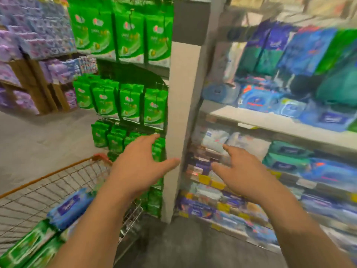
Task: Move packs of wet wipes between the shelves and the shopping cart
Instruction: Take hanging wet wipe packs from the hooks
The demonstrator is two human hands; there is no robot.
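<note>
Both hands, left [138, 163] and right [245, 171], reach empty with fingers spread toward the shelves [270, 122] right of the shopping cart [58, 176] (wet wipes packs [69, 207] already inside); the next pack is best gripped squarely by its long sides before lifting.

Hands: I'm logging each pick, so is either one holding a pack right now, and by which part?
Nothing is held: the left hand and the right hand are both open and empty.

My forearms are bare up to the frame edge: no sleeves, watch or rings on my left hand [138, 167] or right hand [244, 171].
</note>
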